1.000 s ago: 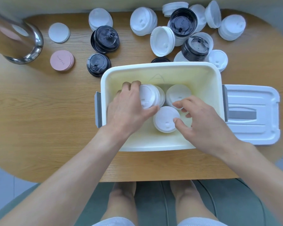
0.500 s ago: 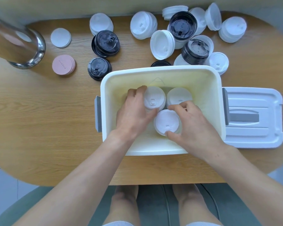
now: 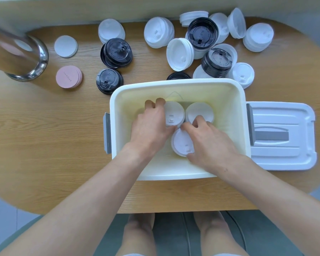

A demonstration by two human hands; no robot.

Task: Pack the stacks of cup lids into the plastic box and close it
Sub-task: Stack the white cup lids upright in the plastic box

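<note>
My left hand [image 3: 151, 126]: curled round a ribbed white lid stack [image 3: 174, 114]
My right hand [image 3: 209, 143]: pinching the round front stack [image 3: 182, 143]; both inside the smooth plastic box [image 3: 175, 173]

plastic box [image 3: 175, 174]: open | three white lid stacks [image 3: 199, 110] inside (upright) | box lid [image 3: 283, 157]: beside, right

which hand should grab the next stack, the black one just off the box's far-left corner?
Left, probably. The black lid stack sits on the table beyond the box at its left corner, on the left hand side. The right hand would have to cross over the left to reach it.
</note>
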